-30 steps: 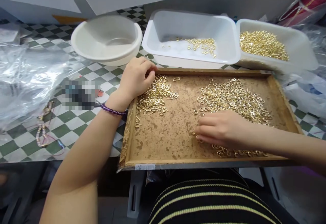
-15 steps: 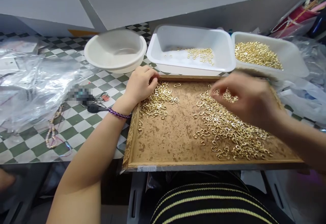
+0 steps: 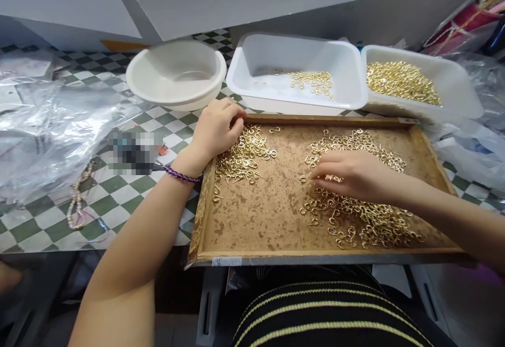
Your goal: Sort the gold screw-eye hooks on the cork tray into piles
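Note:
A shallow wooden tray (image 3: 260, 221) lies before me with two heaps of small gold S-shaped hooks. My left hand (image 3: 221, 126) rests on its far left corner, fingers curled and thumb drawn in, against the smaller heap (image 3: 246, 157). What those fingers hold, if anything, is hidden. Over the larger heap (image 3: 379, 215) on the right, my right hand (image 3: 351, 173) is lowered with its fingertips pinched together at the heap's left edge. Gold pieces touch or lie right by the fingertips; whether one is gripped I cannot make out. A purple bead bracelet (image 3: 181, 174) circles my left wrist.
Behind the tray stand a round white bowl (image 3: 138, 87), a white bin (image 3: 264, 100) with some gold hooks, and another bin (image 3: 460, 100) holding many gold pieces. Clear plastic bags (image 3: 74, 121) and a bead strand (image 3: 73, 215) lie left on the checkered cloth (image 3: 126, 194).
My right hand has come down and slightly left, from above the far part of the larger heap to its left edge. My left hand stays on the tray's corner.

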The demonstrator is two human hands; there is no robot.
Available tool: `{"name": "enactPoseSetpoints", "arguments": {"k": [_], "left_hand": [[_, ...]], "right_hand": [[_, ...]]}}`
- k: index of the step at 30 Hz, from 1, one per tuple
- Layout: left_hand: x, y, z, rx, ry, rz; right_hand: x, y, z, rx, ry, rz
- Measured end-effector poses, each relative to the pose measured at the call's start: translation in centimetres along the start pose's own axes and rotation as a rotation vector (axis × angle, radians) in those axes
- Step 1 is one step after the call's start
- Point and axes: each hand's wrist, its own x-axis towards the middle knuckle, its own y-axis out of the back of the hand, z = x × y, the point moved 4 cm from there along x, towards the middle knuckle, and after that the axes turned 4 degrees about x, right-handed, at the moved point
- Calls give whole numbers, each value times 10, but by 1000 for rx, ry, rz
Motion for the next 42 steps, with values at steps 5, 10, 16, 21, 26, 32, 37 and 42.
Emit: {"name": "enactPoseSetpoints", "arguments": {"k": [5,10,16,21,26,32,37,42], "left_hand": [[-1,1,0,-15,14,5],[0,3,3,5,35,-27],[-1,6,5,-2,23,-42],[-1,5,2,-39,-4,-19],[-1,6,1,-35,-11,-23],[0,8,6,-33,3,-48],[0,8,4,-35,14,-49],[-1,8,4,-40,0,-42]], "right_hand": [[5,6,-11,96,71,-68],[12,2,-17,68,46,-340],[52,-21,-31,-126,-207,-439],[55,1,-32,130,-84,-220],[34,-9,-42,493,81,-589],[37,23,-32,397,-21,-95],[21,9,-25,238,-79,-629],[30,17,-22,363,-63,-177]]}}
